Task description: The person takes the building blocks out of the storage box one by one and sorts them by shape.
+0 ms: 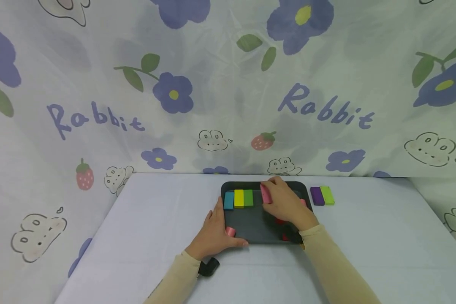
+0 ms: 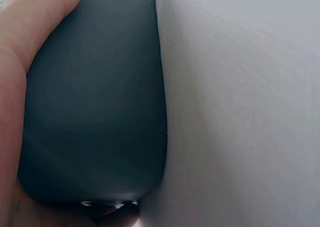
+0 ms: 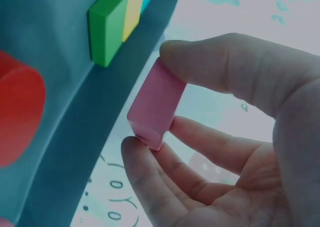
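My right hand (image 1: 285, 202) pinches a pink block (image 3: 157, 102) between thumb and fingertips, over the back edge of a dark tray (image 1: 251, 226). In the right wrist view the block is tilted and apart from the green block (image 3: 107, 27). Spread around the tray's front left corner, my left hand (image 1: 214, 232) touches it with straight fingers along the left side and the thumb along the front. Blue (image 1: 229, 200), yellow (image 1: 239, 198) and green blocks stand side by side inside the tray's back left. Beside the left hand lies a pink rounded piece (image 1: 230, 231).
Right of the tray, a purple block (image 1: 317, 196) and a lime green block (image 1: 327, 195) lie side by side on the white table (image 1: 365, 236). Red pieces (image 1: 279, 221) in the tray are partly hidden by the right arm. A printed curtain (image 1: 228, 105) hangs behind.
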